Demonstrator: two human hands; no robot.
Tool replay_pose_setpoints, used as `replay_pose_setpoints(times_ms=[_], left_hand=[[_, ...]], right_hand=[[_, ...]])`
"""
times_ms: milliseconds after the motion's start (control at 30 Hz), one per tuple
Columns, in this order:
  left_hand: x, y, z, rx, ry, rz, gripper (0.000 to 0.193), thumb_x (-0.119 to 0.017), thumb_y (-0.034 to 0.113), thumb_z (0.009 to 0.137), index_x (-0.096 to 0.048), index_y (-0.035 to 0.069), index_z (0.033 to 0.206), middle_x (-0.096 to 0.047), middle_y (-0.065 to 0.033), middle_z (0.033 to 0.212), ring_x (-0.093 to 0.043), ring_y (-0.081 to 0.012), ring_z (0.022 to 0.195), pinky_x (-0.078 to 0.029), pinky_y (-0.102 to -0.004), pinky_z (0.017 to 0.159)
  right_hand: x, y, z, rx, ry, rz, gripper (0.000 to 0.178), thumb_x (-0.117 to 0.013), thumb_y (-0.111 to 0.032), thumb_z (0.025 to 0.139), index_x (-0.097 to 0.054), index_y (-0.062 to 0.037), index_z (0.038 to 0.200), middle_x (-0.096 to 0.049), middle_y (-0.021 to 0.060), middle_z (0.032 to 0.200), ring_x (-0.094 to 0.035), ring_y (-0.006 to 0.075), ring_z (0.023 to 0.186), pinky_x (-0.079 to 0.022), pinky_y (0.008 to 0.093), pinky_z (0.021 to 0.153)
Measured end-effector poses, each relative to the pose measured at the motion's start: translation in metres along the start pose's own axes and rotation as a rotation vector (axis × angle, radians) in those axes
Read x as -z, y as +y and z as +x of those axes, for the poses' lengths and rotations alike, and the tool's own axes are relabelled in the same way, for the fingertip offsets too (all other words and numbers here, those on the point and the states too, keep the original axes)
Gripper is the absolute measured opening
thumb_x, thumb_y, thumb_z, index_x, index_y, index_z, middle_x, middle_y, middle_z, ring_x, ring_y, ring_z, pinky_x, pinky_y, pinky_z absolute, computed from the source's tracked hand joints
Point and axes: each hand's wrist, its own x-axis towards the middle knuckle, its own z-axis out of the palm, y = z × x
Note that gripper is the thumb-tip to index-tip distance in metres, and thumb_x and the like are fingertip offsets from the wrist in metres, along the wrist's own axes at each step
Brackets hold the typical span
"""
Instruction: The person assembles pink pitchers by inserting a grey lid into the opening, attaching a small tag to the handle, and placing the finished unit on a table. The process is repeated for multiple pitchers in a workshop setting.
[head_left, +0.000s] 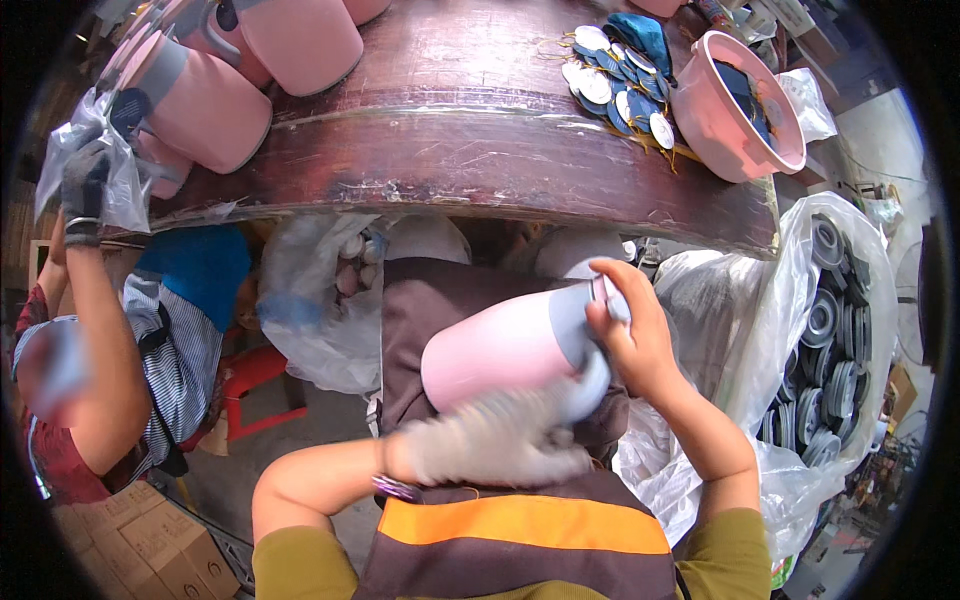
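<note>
From where I stand: pink cylindrical jug with grey collar and handle (500, 345) lies tilted above the worker's dark brown apron with orange band (520, 530). Bare right hand (640, 335): thumb and fingers closed round the grey cap piece (613, 300) at the jug's top end. Grey-gloved left hand (500, 437) is along the jug's near side by the handle; motion-blurred, can't tell how far closed or if it's gripping.
</note>
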Motion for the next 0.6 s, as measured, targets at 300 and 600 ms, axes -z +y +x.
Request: replay_pose_setpoints(times_ms=[300, 600], left_hand=[[0.045, -0.01, -0.006, -0.018, 0.261, 0.025, 0.029, -0.072, 0.022, 0.079, -0.063, 0.005, 0.101, -0.066, -0.0158, 0.09, -0.067, -0.0309, 0.081, -0.052, -0.037, 0.072], [0.082, -0.04, -0.014, 0.086, 0.099, -0.068, 0.032, -0.072, 0.015, 0.072, -0.066, 0.004, 0.101, -0.067, -0.012, 0.084, -0.066, -0.0216, 0.08, -0.05, -0.0319, 0.073]], right_hand=[[0.033, 0.013, -0.004, 0.07, -0.306, 0.141, 0.089, -0.064, -0.055, 0.079, -0.036, 0.002, 0.141, -0.038, 0.0234, 0.146, -0.037, 0.0368, 0.135, -0.028, 0.0428, 0.111], [0.013, 0.0, 0.007, 0.789, -0.14, -0.003, 0.082, -0.049, -0.073, 0.081, -0.061, -0.0039, 0.124, -0.052, 0.0214, 0.133, -0.047, 0.0375, 0.128, -0.03, 0.0495, 0.108]])
